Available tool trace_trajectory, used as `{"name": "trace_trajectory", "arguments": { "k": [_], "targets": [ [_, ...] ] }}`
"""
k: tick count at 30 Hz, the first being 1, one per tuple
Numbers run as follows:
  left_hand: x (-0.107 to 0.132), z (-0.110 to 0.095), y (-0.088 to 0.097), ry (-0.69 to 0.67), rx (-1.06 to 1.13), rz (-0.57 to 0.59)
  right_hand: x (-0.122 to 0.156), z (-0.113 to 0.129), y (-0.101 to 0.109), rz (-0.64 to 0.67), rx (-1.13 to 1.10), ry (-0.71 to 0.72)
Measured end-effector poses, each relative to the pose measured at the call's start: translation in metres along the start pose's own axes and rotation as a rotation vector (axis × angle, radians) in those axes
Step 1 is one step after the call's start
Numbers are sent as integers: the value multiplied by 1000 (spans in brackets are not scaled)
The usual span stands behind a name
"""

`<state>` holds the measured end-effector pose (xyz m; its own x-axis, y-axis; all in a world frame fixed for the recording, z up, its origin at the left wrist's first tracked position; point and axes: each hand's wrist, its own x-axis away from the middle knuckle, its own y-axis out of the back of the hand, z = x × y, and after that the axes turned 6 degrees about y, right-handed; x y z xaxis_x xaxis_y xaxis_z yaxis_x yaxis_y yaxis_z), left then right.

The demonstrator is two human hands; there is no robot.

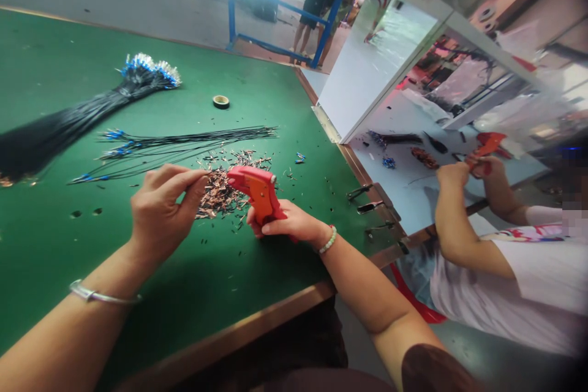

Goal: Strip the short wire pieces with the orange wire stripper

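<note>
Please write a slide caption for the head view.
Right hand holds a red-orange tool by coppery scraps; left hand pinched close by.

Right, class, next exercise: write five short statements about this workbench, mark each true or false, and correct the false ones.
1. The right hand grips a red-and-orange tool. True.
2. The left hand lies flat on the green tabletop. False: its thumb and fingers are pinched together near the tool's head.
3. A beaded bracelet circles the right wrist. True.
4. The roll of tape sits on the pile of copper-coloured scraps. False: it lies on the tabletop, apart from the pile.
5. The thick bundle of black wires has blue and whitish tips at one end. True.
</note>
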<state>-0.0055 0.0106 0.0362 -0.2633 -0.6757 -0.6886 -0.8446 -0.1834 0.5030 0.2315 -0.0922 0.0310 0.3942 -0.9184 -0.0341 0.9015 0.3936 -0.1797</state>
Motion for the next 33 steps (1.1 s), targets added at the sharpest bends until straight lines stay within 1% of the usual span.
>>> {"name": "trace_trajectory", "arguments": {
  "k": [2,5,12,16,20,26,30,33],
  "targets": [
    [2,1,0,-65,-25,3,0,-3,-2,-46,-99,6],
    [3,0,-1,-127,-31,-4,0,-4,-4,-54,-171,-13],
    [2,-8,-2,-110,2,27,2,-2,-4,-3,-190,-69],
    [3,-7,-2,-154,13,60,2,0,-5,-2,-204,-82],
    [2,-8,-1,-215,24,52,2,1,-5,5,-214,-96],
    [1,-11,1,-186,20,62,4,0,-4,5,-205,-88],
    [0,-13,3,-220,39,58,5,2,-3,1,-189,-99],
    [-2,-14,3,-252,49,13,5,5,-5,-13,-161,-108]
  ]
}}
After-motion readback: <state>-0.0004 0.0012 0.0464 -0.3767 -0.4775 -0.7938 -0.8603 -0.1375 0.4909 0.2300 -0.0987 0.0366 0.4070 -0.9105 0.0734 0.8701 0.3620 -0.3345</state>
